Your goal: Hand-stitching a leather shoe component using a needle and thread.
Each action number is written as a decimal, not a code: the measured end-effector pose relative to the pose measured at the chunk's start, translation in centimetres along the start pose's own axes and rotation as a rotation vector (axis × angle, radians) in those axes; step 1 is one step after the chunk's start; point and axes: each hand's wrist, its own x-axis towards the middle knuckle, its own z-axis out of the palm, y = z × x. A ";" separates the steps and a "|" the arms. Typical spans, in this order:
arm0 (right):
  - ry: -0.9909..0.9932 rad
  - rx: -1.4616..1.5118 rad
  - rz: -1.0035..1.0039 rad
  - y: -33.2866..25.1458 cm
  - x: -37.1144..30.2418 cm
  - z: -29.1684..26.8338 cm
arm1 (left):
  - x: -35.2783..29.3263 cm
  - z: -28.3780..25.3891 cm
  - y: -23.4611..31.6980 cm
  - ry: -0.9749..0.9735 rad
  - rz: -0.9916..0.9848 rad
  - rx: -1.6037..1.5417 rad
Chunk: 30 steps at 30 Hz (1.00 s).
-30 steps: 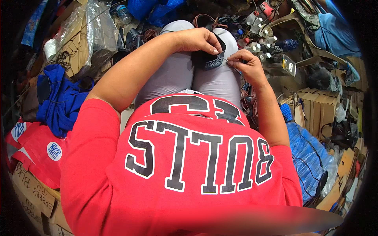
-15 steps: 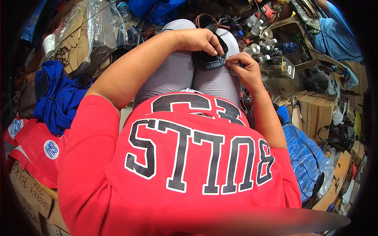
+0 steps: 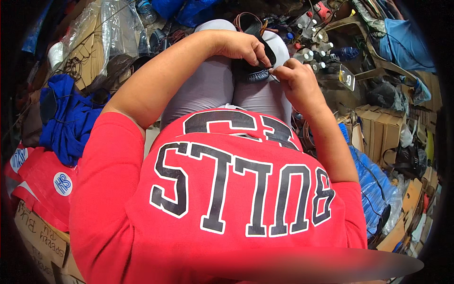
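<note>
A dark shoe (image 3: 257,76) with a gathered seam round its toe rests across my grey-clad thighs, its toe toward my body. My left hand (image 3: 245,48) bends over it from the left, thumb and fingers closed at the shoe's upper edge. On the shoe's right side my right hand (image 3: 300,81) is closed in a pinch close to the left fingertips. What sits in that pinch is too small to make out. The inside of the shoe is partly hidden by my left hand.
Several capped bottles (image 3: 312,52) stand beyond my right knee, next to a chair frame (image 3: 373,71). Cardboard boxes (image 3: 380,125) and a blue plastic-wrapped bundle (image 3: 371,184) lie to my right. On my left are blue cloth (image 3: 66,118), a red bag (image 3: 45,194) and plastic-covered cardboard (image 3: 90,52).
My right hand has turned and its fingers have curled in more, with the wrist shifted slightly right. My left hand stays at the shoe, a little higher in view.
</note>
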 end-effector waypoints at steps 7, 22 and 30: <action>-0.284 -0.087 -0.014 0.3 2.7 -0.4 | 0.2 0.2 0.2 0.107 -0.017 0.096; 0.258 2.032 -0.058 10.1 -8.0 -8.2 | -11.4 4.3 1.6 0.704 -0.131 0.562; 0.024 0.462 0.651 10.6 -13.2 -5.5 | -9.2 1.0 2.4 1.098 0.392 -0.627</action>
